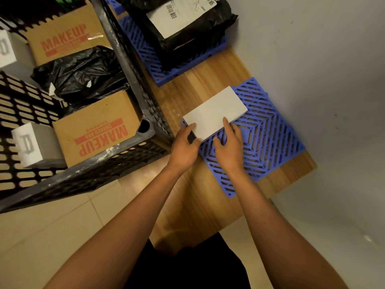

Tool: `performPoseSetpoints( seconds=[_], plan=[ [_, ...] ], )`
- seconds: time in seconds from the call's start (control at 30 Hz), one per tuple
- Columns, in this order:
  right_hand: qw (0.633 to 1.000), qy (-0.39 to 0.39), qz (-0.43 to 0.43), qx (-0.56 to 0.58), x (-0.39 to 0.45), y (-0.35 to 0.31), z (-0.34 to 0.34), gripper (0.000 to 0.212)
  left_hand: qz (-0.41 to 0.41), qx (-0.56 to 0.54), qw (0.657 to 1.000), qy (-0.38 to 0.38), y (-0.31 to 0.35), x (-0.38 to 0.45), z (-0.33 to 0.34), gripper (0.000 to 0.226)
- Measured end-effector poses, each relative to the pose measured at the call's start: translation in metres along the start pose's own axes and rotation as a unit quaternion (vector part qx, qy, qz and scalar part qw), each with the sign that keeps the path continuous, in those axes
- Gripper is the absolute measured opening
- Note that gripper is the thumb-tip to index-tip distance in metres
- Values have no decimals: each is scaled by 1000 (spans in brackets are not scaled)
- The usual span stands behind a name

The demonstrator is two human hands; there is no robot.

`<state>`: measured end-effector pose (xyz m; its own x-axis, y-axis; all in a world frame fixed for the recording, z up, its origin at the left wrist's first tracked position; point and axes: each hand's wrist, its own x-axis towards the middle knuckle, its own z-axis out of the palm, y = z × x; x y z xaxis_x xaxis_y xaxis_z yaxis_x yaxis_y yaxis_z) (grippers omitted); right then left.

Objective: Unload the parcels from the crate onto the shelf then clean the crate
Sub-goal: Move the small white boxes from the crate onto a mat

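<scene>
White box (214,112) (both hands) on mat (268,130)

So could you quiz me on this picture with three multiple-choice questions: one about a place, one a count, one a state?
1. Where is the flat white box?
A. in the black plastic crate
B. on the blue lattice mat
C. on the floor

2. How many brown cardboard MAKEUP boxes show in the crate?
A. one
B. two
C. four

3. What are the hands doing?
A. both on the white box
B. both hanging idle
C. one lifting the crate

Answers: 1 B, the box lies on the mat on the wooden shelf. 2 B, one behind, one in front. 3 A, left hand and right hand touch its near edge.
</scene>
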<state>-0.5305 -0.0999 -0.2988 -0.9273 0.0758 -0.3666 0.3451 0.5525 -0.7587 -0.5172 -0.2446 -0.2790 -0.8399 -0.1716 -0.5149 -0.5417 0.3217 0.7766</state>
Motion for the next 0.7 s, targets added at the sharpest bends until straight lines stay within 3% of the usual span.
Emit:
performPoseSetpoints(
  seconds=[0.17,0.37,0.7],
  plan=[
    [995,-56,-2,-77,-7,1,-15,65,6,21,1000,-4,13,-17,-1,47],
    [988,-61,-35,-134,-24,-8,-35,57,41,106,993,32,26,-45,-15,44],
    [984,61,-139,-98,-93,-63,-65,39,153,169,974,0,48,-116,-69,36]
  ],
)
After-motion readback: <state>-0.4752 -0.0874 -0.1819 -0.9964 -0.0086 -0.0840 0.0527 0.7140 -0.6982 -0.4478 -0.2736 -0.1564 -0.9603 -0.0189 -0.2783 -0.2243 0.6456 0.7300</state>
